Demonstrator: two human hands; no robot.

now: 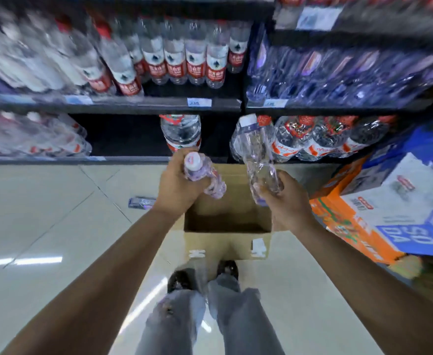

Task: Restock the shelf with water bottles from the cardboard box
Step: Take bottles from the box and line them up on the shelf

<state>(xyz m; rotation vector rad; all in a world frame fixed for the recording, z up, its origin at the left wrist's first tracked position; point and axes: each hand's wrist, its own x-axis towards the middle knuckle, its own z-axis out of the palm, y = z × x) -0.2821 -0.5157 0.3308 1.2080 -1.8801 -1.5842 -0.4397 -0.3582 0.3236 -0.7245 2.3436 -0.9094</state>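
An open cardboard box stands on the floor in front of my feet, its inside dark. My left hand grips a clear water bottle with a white cap, cap pointing toward me. My right hand holds a second clear bottle by its base, its white cap pointing up toward the shelf. Both hands hover above the box's far edge. The black shelf ahead carries rows of red-labelled water bottles; purple-tinted bottles fill the right bay.
The lower shelf holds one large bottle in the middle with dark room beside it, and wrapped packs to the right. Stacked soda cartons stand at the right. A small purple item lies on the tiled floor.
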